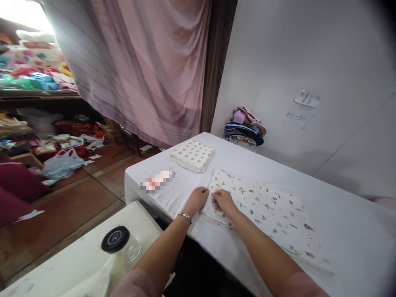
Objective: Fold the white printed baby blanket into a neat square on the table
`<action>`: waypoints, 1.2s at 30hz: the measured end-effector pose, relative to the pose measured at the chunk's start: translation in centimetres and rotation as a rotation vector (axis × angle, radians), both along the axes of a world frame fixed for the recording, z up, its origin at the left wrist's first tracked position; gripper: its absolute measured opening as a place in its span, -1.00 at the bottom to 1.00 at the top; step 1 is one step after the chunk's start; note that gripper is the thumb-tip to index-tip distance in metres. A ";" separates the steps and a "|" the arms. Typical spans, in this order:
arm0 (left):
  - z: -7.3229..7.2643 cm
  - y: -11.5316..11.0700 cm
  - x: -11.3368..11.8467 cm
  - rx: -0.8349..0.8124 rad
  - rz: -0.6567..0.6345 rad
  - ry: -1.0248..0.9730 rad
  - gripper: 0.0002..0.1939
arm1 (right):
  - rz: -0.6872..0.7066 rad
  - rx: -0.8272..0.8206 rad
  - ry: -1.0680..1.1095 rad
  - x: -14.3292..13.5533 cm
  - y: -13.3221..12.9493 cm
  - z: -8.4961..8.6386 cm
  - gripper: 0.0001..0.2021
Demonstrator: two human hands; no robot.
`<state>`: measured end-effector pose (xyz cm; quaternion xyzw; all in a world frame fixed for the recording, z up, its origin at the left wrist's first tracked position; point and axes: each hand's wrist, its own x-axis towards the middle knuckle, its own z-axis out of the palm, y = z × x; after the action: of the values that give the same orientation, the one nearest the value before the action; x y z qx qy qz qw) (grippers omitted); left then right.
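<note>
A long white cloth (262, 206) with small grey and brown printed figures lies folded in layers on the white-covered table (349, 231). At its left end, my left hand (199, 198) has its fingers closed on the edge; a bracelet (186, 217) circles that wrist. Close beside it, my right hand (223, 201) is pinched on the same end, thumb and fingers together. What exactly sits between the fingertips is partly hidden. Farther back lies a second folded cloth (194, 154), white with grey motifs.
A blurred-out phone-sized object (157, 180) rests near the table's left edge. At lower left, a jar with a black lid (115, 239) stands on a pale side table (62, 262). Folded fabrics (244, 128) are stacked by the wall. A pink curtain (161, 62) hangs behind.
</note>
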<state>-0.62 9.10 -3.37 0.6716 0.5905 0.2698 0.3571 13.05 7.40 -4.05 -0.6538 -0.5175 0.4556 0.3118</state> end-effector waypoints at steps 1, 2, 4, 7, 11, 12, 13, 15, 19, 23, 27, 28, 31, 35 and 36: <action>-0.4 0.1 0.1 -0.001 0.007 -0.020 -0.73 | -0.002 -0.006 -0.008 0.0 0.1 0.0 -0.88; -0.7 0.2 0.2 0.000 0.017 -0.038 -0.73 | -0.004 -0.011 -0.016 0.0 0.2 0.0 -0.87; -1.4 0.2 0.2 0.013 0.038 -0.056 -0.73 | -0.004 -0.019 -0.035 -0.1 0.3 0.1 -0.84; -1.9 -0.2 0.2 0.040 0.052 -0.050 -0.72 | 0.001 -0.020 -0.071 -0.4 0.5 0.0 -0.80; -2.1 -0.8 0.1 0.076 0.080 -0.016 -0.71 | 0.011 -0.017 -0.111 -0.6 0.8 -0.2 -0.81; -2.2 -0.9 0.1 0.083 0.085 -0.009 -0.71 | 0.016 -0.019 -0.116 -0.6 0.9 -0.2 -0.81; -2.2 -1.0 0.1 0.088 0.088 -0.004 -0.71 | 0.022 -0.021 -0.117 -0.6 0.9 -0.3 -0.82; -2.3 -1.0 0.2 0.095 0.089 0.002 -0.72 | 0.033 -0.027 -0.107 -0.6 0.9 -0.2 -0.82; -2.5 -1.1 0.2 0.118 0.098 -0.019 -0.72 | 0.033 -0.027 -0.058 -0.6 0.7 -0.1 -0.84; -2.5 -1.2 0.2 0.134 0.100 -0.044 -0.73 | 0.026 0.001 -0.034 -0.8 0.6 0.0 -0.84; -2.4 -1.2 0.1 0.142 0.082 -0.047 -0.74 | 0.034 0.036 -0.033 -1.0 0.6 -0.1 -0.83; -2.4 -1.2 0.1 0.137 0.080 -0.044 -0.73 | 0.037 0.044 -0.034 -1.1 0.5 -0.1 -0.83; -2.3 -1.3 0.0 0.126 0.074 -0.037 -0.71 | 0.043 0.068 -0.036 -1.2 0.3 0.0 -0.87; -2.1 -1.4 0.0 0.139 0.073 -0.034 -0.73 | 0.071 0.076 -0.039 -1.2 -0.1 0.3 -0.88; -2.1 -1.4 0.0 0.144 0.074 -0.030 -0.73 | 0.083 0.073 -0.035 -1.2 -0.2 0.3 -0.87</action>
<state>-0.62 7.67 -5.46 0.6692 0.5884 0.3347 0.3065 11.89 7.15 -3.76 -0.6278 -0.5659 0.4372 0.3074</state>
